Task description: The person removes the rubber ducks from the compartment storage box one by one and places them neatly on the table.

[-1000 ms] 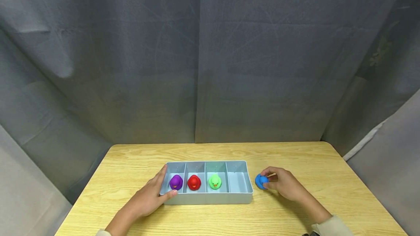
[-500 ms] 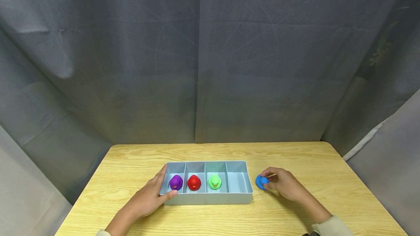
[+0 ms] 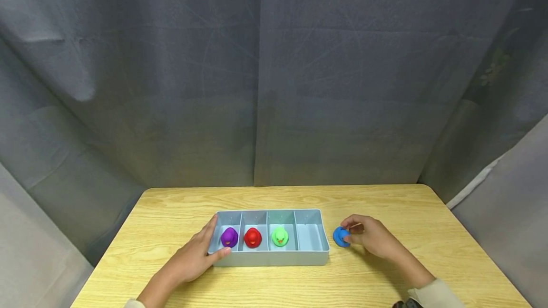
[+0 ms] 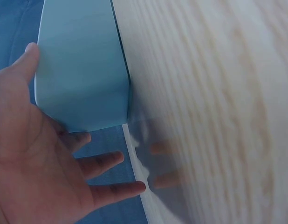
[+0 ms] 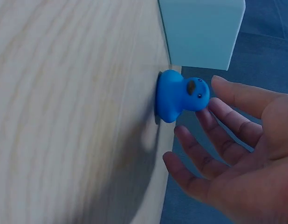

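A pale blue-grey box (image 3: 274, 259) with several compartments stands on the table. From the left, a purple rubber duck (image 3: 229, 237), a red one (image 3: 252, 238) and a light green one (image 3: 280, 236) each sit in a compartment. My left hand (image 3: 192, 255) rests against the box's left end, fingers straight, thumb at the front rim. Beyond the right end, a blue rubber duck (image 5: 174, 95) stands upright on the table. My right hand (image 5: 246, 149) surrounds its head loosely; the thumb shows a small gap and the fingertips are right at the head.
The rightmost compartment (image 3: 310, 236) shows its bare floor. Wooden table (image 3: 265, 289) extends around the box, and a grey curtain (image 3: 274, 84) hangs behind its far edge.
My right hand's fingers have loosened and risen slightly at the blue duck, showing more of its head. The duck stays in nearly the same place; my left hand and the box hold still.
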`<state>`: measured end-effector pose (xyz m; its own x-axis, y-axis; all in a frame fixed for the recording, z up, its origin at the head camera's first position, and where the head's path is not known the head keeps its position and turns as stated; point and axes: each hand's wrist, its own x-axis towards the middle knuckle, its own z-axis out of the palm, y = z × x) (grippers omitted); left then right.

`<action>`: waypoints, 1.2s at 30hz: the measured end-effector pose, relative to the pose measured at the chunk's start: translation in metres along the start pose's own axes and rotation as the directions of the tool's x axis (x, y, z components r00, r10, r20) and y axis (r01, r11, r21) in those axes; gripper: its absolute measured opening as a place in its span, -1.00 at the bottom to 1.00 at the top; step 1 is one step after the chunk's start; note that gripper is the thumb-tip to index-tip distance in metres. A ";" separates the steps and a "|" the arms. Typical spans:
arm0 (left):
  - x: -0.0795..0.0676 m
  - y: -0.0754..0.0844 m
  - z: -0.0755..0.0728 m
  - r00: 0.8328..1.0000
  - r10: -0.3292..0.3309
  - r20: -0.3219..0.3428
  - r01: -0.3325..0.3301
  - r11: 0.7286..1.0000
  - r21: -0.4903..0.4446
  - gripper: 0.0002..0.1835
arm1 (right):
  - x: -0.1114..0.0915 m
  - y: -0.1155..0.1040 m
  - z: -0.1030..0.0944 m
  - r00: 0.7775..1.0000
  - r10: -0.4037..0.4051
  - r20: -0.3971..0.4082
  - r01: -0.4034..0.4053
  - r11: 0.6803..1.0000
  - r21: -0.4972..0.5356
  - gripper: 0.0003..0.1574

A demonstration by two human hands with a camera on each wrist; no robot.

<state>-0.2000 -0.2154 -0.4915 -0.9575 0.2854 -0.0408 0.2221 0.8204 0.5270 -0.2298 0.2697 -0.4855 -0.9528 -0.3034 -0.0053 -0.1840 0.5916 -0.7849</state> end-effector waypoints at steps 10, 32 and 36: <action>-0.001 0.001 0.000 1.000 0.003 -0.006 -0.003 1.000 0.002 0.09 | 0.003 -0.016 -0.006 1.000 -0.010 -0.026 0.009 0.999 -0.041 -0.65; 0.000 0.000 0.001 1.000 0.009 -0.009 -0.009 1.000 0.017 0.08 | 0.014 -0.067 0.004 0.995 -0.093 -0.033 0.093 0.996 -0.014 -0.62; 0.000 0.000 0.001 1.000 0.008 -0.012 -0.008 1.000 0.015 0.08 | 0.017 -0.074 0.008 0.994 -0.100 -0.035 0.100 0.995 -0.005 -0.63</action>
<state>-0.1996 -0.2146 -0.4922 -0.9580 0.2857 -0.0260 0.2322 0.8253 0.5148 -0.2305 0.2148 -0.4322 -0.9374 -0.3351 0.0951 -0.2799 0.5618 -0.7785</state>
